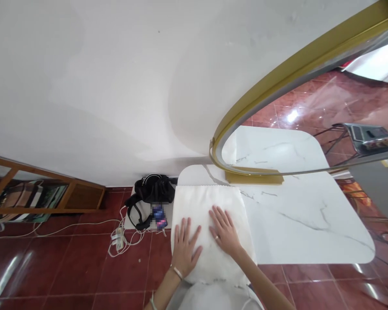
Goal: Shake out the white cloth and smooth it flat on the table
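A white cloth (200,202) lies spread over the left end of a white marble table (297,215) and hangs over its near edge. My left hand (185,248) rests flat on the cloth near the table's front, fingers stretched out. My right hand (224,230), with a ring on one finger, lies flat on the cloth just to the right, fingers spread and pointing up-left. Neither hand holds anything. A bracelet sits on my left wrist.
A gold-framed round mirror (245,172) stands at the table's back against the white wall. On the red tiled floor to the left lie a black bag (153,191), a power strip with white cables (118,239) and a low wooden shelf (35,193).
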`<state>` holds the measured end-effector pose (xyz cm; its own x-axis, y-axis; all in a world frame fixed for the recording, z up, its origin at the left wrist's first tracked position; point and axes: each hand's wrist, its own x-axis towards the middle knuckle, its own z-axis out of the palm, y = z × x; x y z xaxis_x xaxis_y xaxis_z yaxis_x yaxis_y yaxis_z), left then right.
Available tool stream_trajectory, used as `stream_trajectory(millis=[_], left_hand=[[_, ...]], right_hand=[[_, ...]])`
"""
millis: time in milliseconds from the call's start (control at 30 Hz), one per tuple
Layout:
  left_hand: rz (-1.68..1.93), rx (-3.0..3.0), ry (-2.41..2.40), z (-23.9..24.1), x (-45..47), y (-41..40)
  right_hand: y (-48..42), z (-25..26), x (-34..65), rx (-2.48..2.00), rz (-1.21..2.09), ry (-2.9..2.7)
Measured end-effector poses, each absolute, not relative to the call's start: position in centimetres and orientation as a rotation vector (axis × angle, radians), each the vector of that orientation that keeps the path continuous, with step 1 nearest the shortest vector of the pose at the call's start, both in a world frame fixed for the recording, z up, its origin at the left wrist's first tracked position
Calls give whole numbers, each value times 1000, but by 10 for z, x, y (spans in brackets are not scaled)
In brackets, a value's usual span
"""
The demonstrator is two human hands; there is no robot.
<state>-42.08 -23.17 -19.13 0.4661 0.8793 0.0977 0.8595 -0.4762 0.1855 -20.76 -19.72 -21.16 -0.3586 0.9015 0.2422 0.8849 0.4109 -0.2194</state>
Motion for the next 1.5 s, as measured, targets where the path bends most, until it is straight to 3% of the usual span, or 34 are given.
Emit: stream_trajectory(millis=[167,533,967,1200,1500], left_hand=[[328,2613,1491,-198,-397,-202],[306,2446,1657,-199,-399,-118],[331,2373,1981,-211,-405,-188],[362,2409,1988,-220,-364,-219],[394,2519,1648,-227,-266,-212]], right_hand=[[-198,-211,-186,-1709,54,-2341],[-97,-221,-202,-1656,71,-2284],[-153,-206,-239,-1461,177,-2317],[-193,-212,-180,-1332,162,-2480],[-218,-233,-64,-1567,90,-2342]])
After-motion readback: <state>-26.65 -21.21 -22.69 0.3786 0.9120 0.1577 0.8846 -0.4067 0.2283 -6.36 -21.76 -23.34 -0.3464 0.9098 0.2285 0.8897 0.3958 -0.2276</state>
